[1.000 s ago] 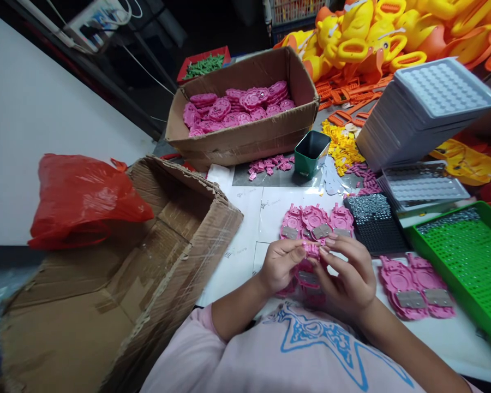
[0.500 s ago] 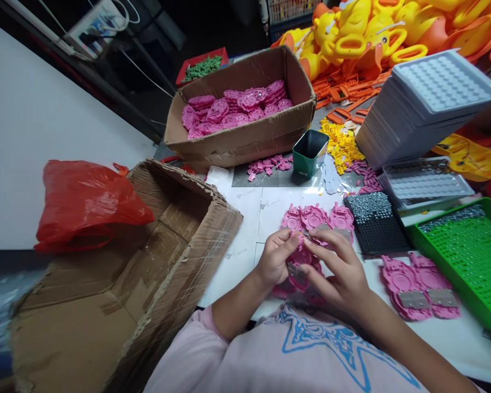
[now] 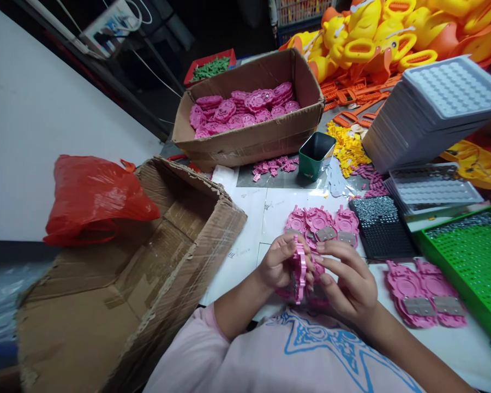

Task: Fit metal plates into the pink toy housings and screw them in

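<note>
My left hand (image 3: pixel 277 263) grips a pink plastic casing (image 3: pixel 299 273), turned on edge so its thin side faces me. Just to its right is my right hand (image 3: pixel 352 284), fingers spread and curved, holding nothing I can see. Whether its fingertips touch the casing is unclear. Behind my hands, more pink casing halves (image 3: pixel 319 218) lie in a group, some with a grey metal plate (image 3: pixel 326 233) on them. Others are partly hidden beneath my hands. Right of my forearm lie two pink casing halves (image 3: pixel 405 281) with grey plates.
An open cardboard box (image 3: pixel 245 142) of pink casings stands behind a green cup (image 3: pixel 311 164). A large carton (image 3: pixel 188 273) with a red bag (image 3: pixel 94 196) is at left. To the right are a black screw tray (image 3: pixel 380 240), green tray (image 3: pixel 466 262) and stacked white trays (image 3: pixel 417 125).
The pink casing has turned upright on its edge in my left hand. My right hand has drawn back slightly to the right, its fingers apart. The view has shifted a little.
</note>
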The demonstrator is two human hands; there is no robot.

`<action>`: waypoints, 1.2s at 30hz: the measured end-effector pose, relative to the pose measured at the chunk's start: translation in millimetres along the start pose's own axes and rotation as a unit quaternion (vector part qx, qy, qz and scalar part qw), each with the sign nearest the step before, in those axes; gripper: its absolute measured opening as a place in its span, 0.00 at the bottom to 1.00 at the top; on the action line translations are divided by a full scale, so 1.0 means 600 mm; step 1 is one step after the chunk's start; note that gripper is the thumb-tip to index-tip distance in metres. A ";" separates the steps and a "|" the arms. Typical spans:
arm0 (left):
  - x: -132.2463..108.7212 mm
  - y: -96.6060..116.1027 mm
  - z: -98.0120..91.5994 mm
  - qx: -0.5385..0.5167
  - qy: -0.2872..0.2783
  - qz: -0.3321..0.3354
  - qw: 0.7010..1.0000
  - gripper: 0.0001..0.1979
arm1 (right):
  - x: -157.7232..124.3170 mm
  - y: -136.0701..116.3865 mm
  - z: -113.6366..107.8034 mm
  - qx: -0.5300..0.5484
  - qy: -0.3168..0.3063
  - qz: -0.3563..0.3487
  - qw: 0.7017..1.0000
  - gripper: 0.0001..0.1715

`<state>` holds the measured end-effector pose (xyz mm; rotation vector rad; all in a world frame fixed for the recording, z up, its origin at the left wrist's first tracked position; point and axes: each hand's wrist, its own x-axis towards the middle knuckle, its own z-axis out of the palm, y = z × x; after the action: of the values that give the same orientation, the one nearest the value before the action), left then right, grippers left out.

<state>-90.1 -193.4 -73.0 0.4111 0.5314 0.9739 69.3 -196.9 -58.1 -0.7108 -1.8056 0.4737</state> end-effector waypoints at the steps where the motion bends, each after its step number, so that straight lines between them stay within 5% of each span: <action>1: 0.002 0.001 0.004 0.006 0.013 0.010 1.000 0.19 | -0.002 0.000 0.001 0.001 0.001 0.003 1.000 0.21; 8: 0.008 0.003 0.029 0.117 0.117 0.115 0.979 0.15 | -0.008 0.004 0.012 -0.049 0.055 0.019 0.997 0.33; 13: 0.003 -0.004 0.021 0.254 0.042 0.191 0.947 0.12 | -0.007 0.004 0.012 -0.055 0.046 0.028 0.997 0.31; 18: -0.003 0.001 0.020 0.384 -0.024 0.272 0.882 0.16 | -0.015 0.006 0.005 0.004 0.042 0.078 0.996 0.30; 27: -0.002 0.006 0.016 0.477 0.002 0.381 0.792 0.03 | -0.018 -0.001 0.013 0.002 0.065 0.140 0.988 0.20; 30: -0.003 0.005 0.013 0.489 0.003 0.361 0.794 0.02 | -0.015 -0.007 0.016 -0.013 0.058 0.158 0.986 0.15; 36: 0.002 0.001 0.015 0.449 0.031 0.287 0.846 0.07 | -0.014 -0.002 0.019 -0.038 0.061 0.206 0.976 0.10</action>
<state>-84.7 -192.9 -65.7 1.4517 0.9474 1.2706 60.2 -203.3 -67.2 -1.1537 -1.5681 0.6198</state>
